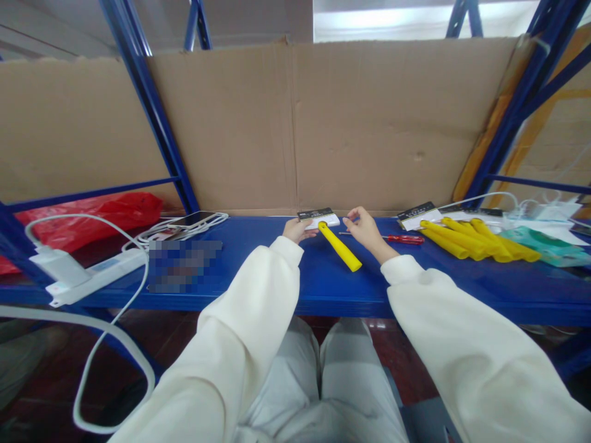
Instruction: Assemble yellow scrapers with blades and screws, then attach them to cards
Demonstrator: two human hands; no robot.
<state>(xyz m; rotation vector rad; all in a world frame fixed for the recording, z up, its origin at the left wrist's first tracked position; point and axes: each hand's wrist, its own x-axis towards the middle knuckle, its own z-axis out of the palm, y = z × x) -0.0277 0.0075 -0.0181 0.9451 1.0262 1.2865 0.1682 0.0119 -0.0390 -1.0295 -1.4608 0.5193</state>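
Observation:
My left hand (298, 230) is closed on the edge of a black-and-white card (318, 216). A yellow tapered handle (340, 247) joins the card at its narrow end and slants down to the right over the blue shelf. Just right of the card, my right hand (362, 226) is raised with its fingers bent together; whatever they may hold is too small to make out. Behind that wrist lies a screwdriver with a red handle (405, 239), its thin shaft pointing left.
Several yellow handles (475, 240) lie at the right beside another black-and-white card (418, 216) and a green packet (547, 245). At the left are a white power strip (96, 277), looped cables, a phone (196, 219) and a red plastic bag (101, 218). Cardboard (369, 123) stands behind.

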